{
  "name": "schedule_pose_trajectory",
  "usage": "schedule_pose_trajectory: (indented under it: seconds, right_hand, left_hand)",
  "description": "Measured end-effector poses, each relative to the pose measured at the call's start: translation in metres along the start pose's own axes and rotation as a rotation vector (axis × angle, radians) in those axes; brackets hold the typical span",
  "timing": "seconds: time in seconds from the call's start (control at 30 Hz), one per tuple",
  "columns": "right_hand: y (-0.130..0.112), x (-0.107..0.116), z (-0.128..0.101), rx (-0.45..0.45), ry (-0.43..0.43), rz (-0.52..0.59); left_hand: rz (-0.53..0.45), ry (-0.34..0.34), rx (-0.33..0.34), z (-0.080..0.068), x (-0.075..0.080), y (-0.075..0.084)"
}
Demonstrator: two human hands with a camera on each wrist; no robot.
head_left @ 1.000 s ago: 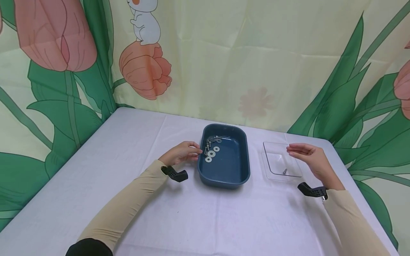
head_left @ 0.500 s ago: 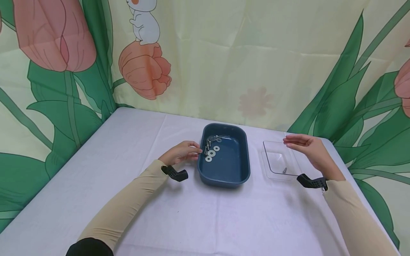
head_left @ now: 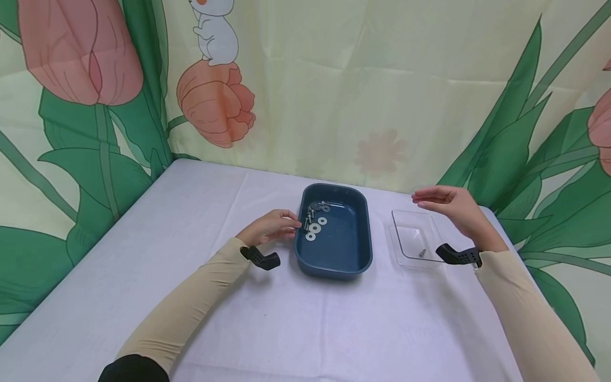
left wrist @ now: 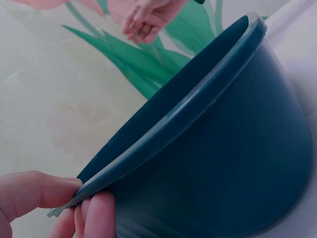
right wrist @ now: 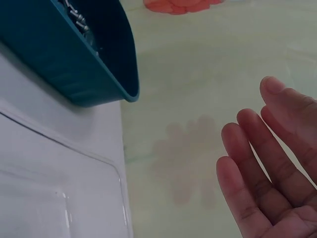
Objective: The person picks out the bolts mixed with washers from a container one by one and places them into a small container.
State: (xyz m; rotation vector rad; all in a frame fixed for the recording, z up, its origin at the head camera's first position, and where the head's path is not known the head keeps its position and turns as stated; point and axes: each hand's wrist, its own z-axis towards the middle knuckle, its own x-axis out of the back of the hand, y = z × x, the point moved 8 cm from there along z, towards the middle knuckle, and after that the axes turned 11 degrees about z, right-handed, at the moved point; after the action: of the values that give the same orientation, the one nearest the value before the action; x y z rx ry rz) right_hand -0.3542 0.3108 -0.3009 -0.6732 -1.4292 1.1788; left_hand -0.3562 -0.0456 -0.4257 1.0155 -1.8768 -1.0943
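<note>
A dark blue tray (head_left: 355, 253) sits mid-table with several washers (head_left: 314, 229) and bolts (head_left: 308, 215) in its far left corner. My left hand (head_left: 269, 227) pinches the tray's left rim (left wrist: 163, 141) between thumb and fingers. A clear plastic tray (head_left: 406, 216) to the right holds one small screw (head_left: 422, 253). My right hand (head_left: 448, 207) hovers above the clear tray's far right part, fingers straight and empty, pointing left. The right wrist view shows those bare fingers (right wrist: 257, 168) above the clear tray (right wrist: 64, 198), with the blue tray (right wrist: 74, 59) beyond.
The table (head_left: 191, 223) wears a white cloth and meets a flower-printed curtain (head_left: 382, 106) at its far edge and left side. Small black camera mounts sit on both wrists (head_left: 260, 259) (head_left: 455, 255).
My right hand has risen and moved toward the far side, leftward, above the clear tray. The left hand has kept its pinch on the blue tray's rim.
</note>
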Motion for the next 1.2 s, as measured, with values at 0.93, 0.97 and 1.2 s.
schedule_pose_trajectory:
  seconds: [0.93,0.97,1.2]
  right_hand:
    - [-0.019,-0.064,0.056,-0.032,-0.099,0.035]
    - [-0.018,-0.067,0.059,-0.035,-0.098,0.036]
    - [-0.018,-0.087,0.073,-0.027,-0.127,0.030]
  left_hand:
    - [0.021,0.011,0.009,0.002,0.002,-0.001]
    - [0.022,0.011,0.010,0.002,0.002,-0.001]
    - [0.014,0.004,0.000,0.002,0.002,-0.001]
